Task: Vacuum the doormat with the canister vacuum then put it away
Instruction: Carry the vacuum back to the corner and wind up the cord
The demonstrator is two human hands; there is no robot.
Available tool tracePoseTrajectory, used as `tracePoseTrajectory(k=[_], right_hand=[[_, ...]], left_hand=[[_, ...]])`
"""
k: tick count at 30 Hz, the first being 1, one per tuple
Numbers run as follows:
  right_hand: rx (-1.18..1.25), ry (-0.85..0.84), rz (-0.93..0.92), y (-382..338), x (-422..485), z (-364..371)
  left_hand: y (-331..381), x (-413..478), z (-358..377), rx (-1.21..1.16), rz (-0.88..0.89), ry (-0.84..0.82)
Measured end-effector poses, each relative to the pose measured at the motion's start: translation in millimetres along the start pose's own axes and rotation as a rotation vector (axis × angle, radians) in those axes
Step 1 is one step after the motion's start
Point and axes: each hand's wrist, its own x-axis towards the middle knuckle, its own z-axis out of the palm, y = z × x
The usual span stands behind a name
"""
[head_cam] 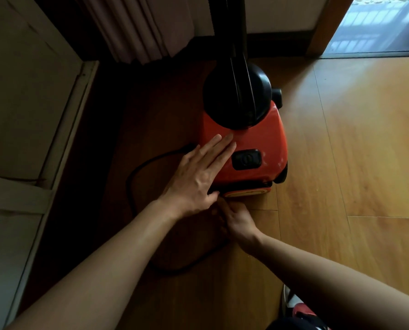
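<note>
While the flat, open left hand (pixel 196 177) presses its top, the canister vacuum (pixel 244 148) points lengthwise away; right hand (pixel 236 220) grip unclear.

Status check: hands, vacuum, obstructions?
Left hand flat on vacuum. Right hand low at its rear, grip unclear. Cord looped loose on floor.

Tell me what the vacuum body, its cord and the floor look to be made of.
Vacuum body: glossy orange-red plastic by the look, with light glints along its curved shell. Cord: matte black, likely rubber or vinyl sheathing; it lies in a loose loop. Floor: wood or wood-look laminate planks, with visible seams, grain and a soft sheen; which of the two is unclear.
</note>
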Motion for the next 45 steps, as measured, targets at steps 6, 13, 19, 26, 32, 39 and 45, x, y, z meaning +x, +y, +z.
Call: tracePoseTrajectory(k=[6,13,19,26,32,39,45], right_hand=[[-0.114,0.117,0.061,-1,1,-55],[-0.146,0.288,0.081,-15,-19,-114],[0.021,0.248,0.159,-36,-32,-116],[0.167,0.246,0.288,-50,-28,-121],[0.038,0.285,0.291,-43,-19,-122],[0.145,0.158,0.233,-70,-43,-113],[-0.085,0.192,0.058,-94,-73,-89]], left_hand=[[-1,1,4,0.009,0.019,0.018],[-1,3,4,-0.007,0.021,0.046],[2,2,3,-0.009,0.011,0.039],[3,0,0,-0.007,0.0,0.025],[3,-2,-4,0.004,0.004,-0.01],[4,-2,-2,-0.016,0.005,-0.012],[5,-3,-3,-0.052,0.005,-0.018]])
